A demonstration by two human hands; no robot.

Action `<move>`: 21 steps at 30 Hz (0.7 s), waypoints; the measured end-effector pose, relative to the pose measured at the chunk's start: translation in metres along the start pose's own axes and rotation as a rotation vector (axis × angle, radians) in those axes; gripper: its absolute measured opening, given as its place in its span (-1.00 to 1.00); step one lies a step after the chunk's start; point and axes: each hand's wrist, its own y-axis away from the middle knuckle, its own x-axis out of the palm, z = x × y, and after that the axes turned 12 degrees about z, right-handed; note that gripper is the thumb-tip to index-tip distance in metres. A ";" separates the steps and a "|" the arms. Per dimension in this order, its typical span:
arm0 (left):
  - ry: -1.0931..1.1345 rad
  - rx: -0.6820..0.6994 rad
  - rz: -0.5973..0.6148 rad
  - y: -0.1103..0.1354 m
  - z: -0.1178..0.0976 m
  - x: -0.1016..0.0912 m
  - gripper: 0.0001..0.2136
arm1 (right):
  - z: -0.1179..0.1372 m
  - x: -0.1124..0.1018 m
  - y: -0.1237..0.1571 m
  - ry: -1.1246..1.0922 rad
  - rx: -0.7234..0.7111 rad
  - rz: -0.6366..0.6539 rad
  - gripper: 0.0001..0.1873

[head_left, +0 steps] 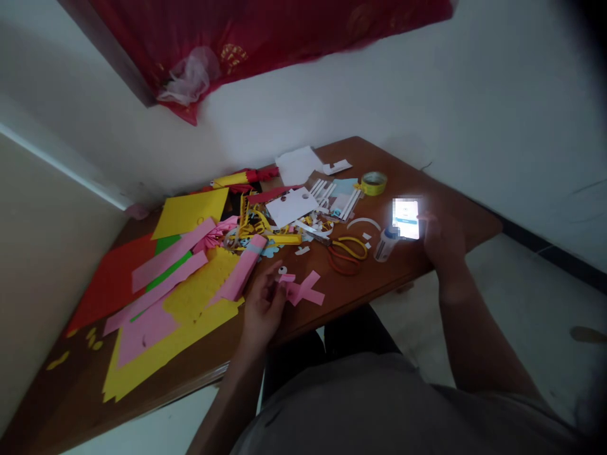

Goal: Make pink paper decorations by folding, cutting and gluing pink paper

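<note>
My left hand (263, 309) is closed, with thumb and fingers pinching a pink paper cutout (306, 291) low over the table's front edge. The cutout has crossed strips, and a white googly eye (282, 270) shows at the fingertips. My right hand (443, 243) reaches to a lit phone (406, 219), one finger stretched out at the right side of its screen. The other fingers are dim and partly hidden. The phone stands tilted beside a white bottle with a blue top (385, 246). Orange-and-yellow-handled scissors (348, 253) lie between my hands.
Yellow sheets (190, 212), orange paper (114, 272) and pink strips (173, 253) cover the table's left side. Paper scraps (258, 221) heap in the middle, near white card (291, 206). A tape roll (374, 183) lies farther back. Walls border the table behind.
</note>
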 end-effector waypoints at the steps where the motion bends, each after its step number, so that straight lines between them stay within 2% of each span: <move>1: 0.000 0.001 0.001 0.000 0.000 0.000 -0.47 | 0.000 0.000 0.000 -0.006 -0.006 -0.012 -0.44; 21: -0.018 -0.007 0.010 0.000 0.006 -0.002 -0.43 | 0.003 -0.002 -0.001 0.009 0.015 0.055 -0.43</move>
